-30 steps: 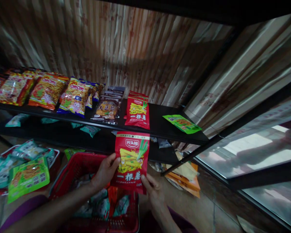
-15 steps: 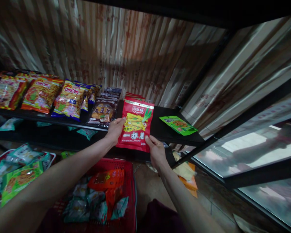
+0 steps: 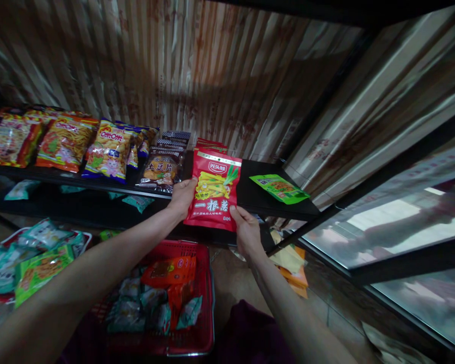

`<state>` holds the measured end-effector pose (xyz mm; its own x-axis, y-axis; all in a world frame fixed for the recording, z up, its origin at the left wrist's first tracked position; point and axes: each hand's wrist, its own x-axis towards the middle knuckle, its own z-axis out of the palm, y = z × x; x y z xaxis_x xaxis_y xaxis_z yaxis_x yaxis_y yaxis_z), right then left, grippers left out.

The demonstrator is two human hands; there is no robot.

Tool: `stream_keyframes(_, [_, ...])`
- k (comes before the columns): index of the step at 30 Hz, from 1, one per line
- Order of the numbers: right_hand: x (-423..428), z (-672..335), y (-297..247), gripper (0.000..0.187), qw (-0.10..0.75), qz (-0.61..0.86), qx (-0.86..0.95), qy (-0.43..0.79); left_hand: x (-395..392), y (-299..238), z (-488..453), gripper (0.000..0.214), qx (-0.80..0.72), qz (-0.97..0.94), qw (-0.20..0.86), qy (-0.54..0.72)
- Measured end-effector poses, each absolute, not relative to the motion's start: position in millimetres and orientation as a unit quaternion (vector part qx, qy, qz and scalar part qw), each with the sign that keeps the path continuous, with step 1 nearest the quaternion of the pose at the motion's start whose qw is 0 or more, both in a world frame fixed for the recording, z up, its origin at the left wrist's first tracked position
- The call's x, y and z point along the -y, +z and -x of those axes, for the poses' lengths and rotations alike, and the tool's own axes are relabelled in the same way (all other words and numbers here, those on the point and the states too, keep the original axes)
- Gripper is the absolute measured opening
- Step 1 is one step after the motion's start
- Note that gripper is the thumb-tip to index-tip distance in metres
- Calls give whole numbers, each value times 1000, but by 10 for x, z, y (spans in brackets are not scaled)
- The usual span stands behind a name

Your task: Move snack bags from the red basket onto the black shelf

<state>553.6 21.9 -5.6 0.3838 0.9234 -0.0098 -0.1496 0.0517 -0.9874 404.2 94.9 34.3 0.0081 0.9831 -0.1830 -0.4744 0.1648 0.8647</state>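
Note:
A red snack bag with yellow snack sticks and a green scallion printed on it is held up at the front edge of the black shelf. My left hand pinches its left edge, thumb on the front. Lower on the right edge, my right hand grips it, also with the thumb in front. More red bags stand just behind it. To the left, touching or close to my left hand, are dark potato-chip bags. A green snack bag lies flat on the right.
Blue-edged and orange snack bags line the shelf's left. Below, a red basket holds orange and teal packets; another container with teal and green packets is at left. A black shelf post slants at right.
The red bag's top leans slightly farther back, and both hands still hold it. The view has shifted a little, so the baskets appear slightly higher.

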Motion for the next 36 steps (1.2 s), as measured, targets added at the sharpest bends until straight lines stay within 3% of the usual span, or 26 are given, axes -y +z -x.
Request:
stream_keyframes(6, [-27, -5688, -227, 40, 604, 596, 410, 334, -685, 132, -4045, 21, -466, -490, 536, 505])
stream_keyframes(12, [318, -5806, -412, 38, 581, 620, 382, 363, -370, -117, -4066, 26, -469, -582, 493, 446])
stream_keyframes(18, [-84, -5824, -106, 36, 582, 608, 430, 327, -852, 130, -4021, 26, -472, -593, 442, 479])
stream_keyframes(28, [-886, -5658, 176, 40, 618, 562, 480, 268, -1581, 514, -3972, 26, -551, -634, 262, 476])
stream_keyframes(36, [-949, -5701, 138, 38, 606, 585, 462, 279, -1608, 451, -4027, 20, -538, -588, 341, 499])
